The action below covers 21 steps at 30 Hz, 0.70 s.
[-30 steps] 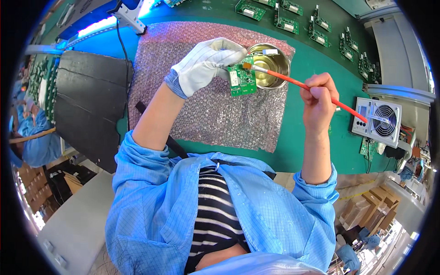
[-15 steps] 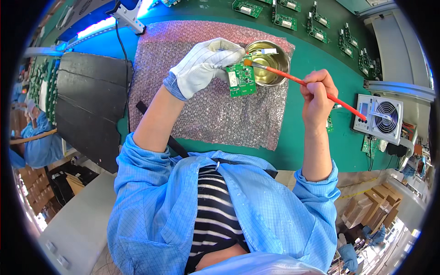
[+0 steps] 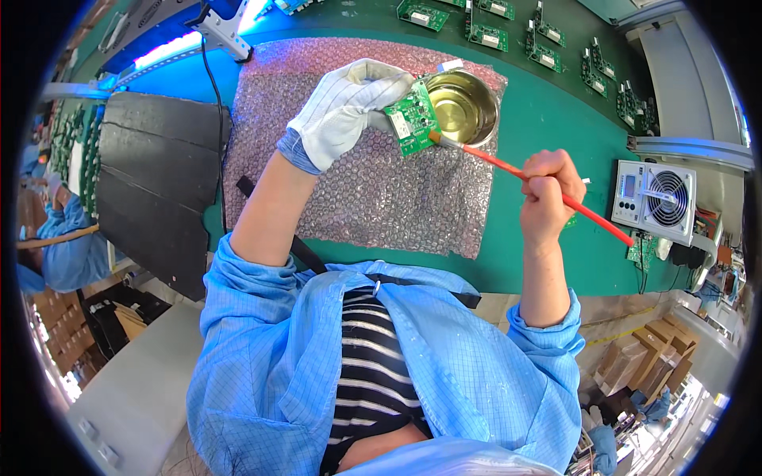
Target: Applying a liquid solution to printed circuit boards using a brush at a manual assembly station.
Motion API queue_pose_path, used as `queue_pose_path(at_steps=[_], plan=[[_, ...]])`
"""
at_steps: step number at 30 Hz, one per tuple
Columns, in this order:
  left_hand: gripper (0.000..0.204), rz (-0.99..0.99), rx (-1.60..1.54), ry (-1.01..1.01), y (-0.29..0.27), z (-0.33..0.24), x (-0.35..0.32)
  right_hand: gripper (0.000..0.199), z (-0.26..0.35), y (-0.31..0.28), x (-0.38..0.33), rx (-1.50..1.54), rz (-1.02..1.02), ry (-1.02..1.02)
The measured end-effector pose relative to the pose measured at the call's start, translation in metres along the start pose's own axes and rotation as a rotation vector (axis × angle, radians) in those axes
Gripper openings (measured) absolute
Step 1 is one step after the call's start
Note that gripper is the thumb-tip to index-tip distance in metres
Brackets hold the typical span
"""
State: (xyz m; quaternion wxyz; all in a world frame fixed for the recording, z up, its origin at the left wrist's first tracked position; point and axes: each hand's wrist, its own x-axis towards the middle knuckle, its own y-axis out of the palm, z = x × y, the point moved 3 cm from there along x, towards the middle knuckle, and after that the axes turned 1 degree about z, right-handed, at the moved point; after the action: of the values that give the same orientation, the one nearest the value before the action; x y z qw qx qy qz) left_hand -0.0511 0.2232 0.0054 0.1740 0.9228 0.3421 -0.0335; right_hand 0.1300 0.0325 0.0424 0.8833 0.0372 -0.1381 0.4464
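My left hand (image 3: 343, 109), in a white glove, holds a small green circuit board (image 3: 413, 118) tilted over the pink bubble wrap sheet (image 3: 373, 190). My bare right hand (image 3: 549, 193) grips a red-handled brush (image 3: 556, 195). The brush tip touches the lower right edge of the board. Just behind the board stands a round metal bowl (image 3: 463, 101) with yellowish liquid.
Several green circuit boards (image 3: 548, 47) lie in rows at the back of the green table. A small white fan unit (image 3: 656, 204) stands at the right. A black mat (image 3: 155, 182) lies at the left, a lamp (image 3: 222, 24) behind it. Another person's blue sleeve (image 3: 63, 238) shows far left.
The brush tip came out of the bowl's rim area and down to the board's lower edge. My right hand dropped slightly, and the left hand turned the board a little.
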Motion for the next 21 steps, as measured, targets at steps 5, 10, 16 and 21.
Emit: queue_pose_path(at_steps=[5, 10, 16, 21], plan=[[0.041, 0.001, -0.008, 0.064, 0.002, 0.0, 0.0, 0.005, 0.006, 0.0, -0.006, -0.136, 0.013, -0.08], [0.041, -0.013, 0.007, 0.107, 0.002, -0.001, -0.003, 0.004, 0.008, -0.002, -0.009, -0.164, 0.064, -0.066], [0.04, 0.009, 0.122, 0.172, 0.011, -0.009, -0.007, 0.009, 0.018, 0.013, -0.003, -0.004, -0.023, -0.243], [0.044, -0.007, 0.147, 0.184, 0.016, -0.01, -0.009, 0.009, 0.022, 0.034, -0.003, -0.253, 0.07, -0.337]])
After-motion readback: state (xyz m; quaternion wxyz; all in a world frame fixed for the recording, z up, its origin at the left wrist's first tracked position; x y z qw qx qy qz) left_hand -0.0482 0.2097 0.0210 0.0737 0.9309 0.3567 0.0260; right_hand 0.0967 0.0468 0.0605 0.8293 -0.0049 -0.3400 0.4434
